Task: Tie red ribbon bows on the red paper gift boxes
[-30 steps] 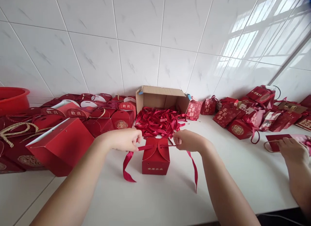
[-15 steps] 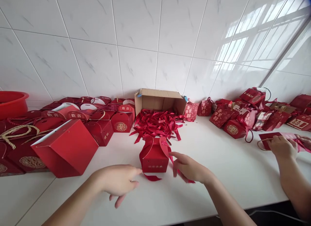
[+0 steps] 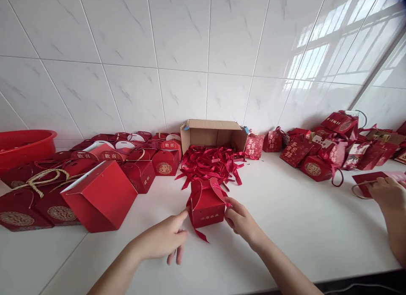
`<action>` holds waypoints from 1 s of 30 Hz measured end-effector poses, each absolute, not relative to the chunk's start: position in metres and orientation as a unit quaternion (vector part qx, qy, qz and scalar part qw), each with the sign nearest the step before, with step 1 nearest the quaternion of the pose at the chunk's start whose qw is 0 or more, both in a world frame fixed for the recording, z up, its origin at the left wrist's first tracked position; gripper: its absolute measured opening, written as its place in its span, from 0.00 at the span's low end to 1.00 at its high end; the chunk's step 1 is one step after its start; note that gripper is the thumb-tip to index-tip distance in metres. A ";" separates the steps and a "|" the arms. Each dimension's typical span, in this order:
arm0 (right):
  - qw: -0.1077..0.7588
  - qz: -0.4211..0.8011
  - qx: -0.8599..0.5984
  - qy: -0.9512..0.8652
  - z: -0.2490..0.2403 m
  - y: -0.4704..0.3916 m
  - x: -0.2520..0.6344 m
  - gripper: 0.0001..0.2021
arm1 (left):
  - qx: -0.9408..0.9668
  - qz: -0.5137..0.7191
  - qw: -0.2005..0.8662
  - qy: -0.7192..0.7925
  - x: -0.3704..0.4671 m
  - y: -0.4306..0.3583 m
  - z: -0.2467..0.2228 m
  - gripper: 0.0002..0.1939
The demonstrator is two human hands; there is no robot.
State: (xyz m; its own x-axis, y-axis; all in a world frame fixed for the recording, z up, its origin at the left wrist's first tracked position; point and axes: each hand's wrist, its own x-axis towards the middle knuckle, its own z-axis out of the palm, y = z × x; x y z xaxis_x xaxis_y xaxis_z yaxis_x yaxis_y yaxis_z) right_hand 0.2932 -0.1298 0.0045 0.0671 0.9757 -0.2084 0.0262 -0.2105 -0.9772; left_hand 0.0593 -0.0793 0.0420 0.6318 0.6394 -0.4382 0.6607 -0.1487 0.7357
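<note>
A small red gift box stands upright on the white table, its curved top flaps drawn together. Red ribbon runs around it, and one loose end trails on the table at the front left. My left hand is open, the index finger stretched against the box's left side and the other fingers hanging loosely below. At the box's right side, my right hand has its fingers curled, pinching a bit of the ribbon near the flap; its fingertips are partly hidden.
Behind the box, a cardboard carton lies with a heap of red ribbons spilling out. A large tilted red box, several gift boxes and a red basin stand left. More bags and another person's hand are right.
My right hand has closed in at the box's right side, where a hanging ribbon tail no longer shows. My left index finger has moved up along the box's left side. The view has shifted slightly.
</note>
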 end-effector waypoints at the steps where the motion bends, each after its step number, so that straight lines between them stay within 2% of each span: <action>1: 0.459 0.533 -0.571 -0.422 0.004 -0.130 0.291 0.26 | 0.745 -0.009 0.507 0.434 0.060 -0.077 0.038 0.37; 6: 0.479 0.657 -0.480 -0.329 -0.007 -0.123 0.294 0.30 | 0.714 0.009 0.496 0.495 0.056 -0.056 0.023 0.37; 10: 0.548 0.711 -0.398 -0.190 -0.010 -0.115 0.301 0.24 | 0.696 0.086 0.492 0.516 0.050 -0.045 0.017 0.38; 15: 0.642 0.633 -0.403 -0.161 -0.003 -0.106 0.302 0.18 | 0.729 0.116 0.469 0.485 0.048 -0.046 0.019 0.29; 18: 0.687 0.578 -0.398 -0.188 0.005 -0.100 0.302 0.13 | 0.752 0.087 0.466 0.459 0.051 -0.053 0.023 0.28; 21: 0.703 0.567 -0.381 -0.198 0.014 -0.091 0.302 0.13 | 0.749 0.080 0.487 0.441 0.059 -0.059 0.027 0.29; 26: 0.717 0.554 -0.352 -0.234 0.020 -0.077 0.296 0.18 | 0.726 0.163 0.509 0.432 0.072 -0.059 0.031 0.28; 30: 0.726 0.553 -0.347 -0.218 0.014 -0.073 0.294 0.15 | 0.628 0.282 0.558 0.464 0.078 -0.053 0.035 0.34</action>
State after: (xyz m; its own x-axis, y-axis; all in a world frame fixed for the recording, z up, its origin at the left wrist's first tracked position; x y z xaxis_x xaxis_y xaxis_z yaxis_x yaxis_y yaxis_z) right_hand 0.2943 -0.0734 0.0136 0.2942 0.9534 -0.0670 -0.6505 0.1484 -0.7449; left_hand 0.0776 -0.0527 0.0350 0.4098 0.8974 -0.1634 0.2677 0.0529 0.9620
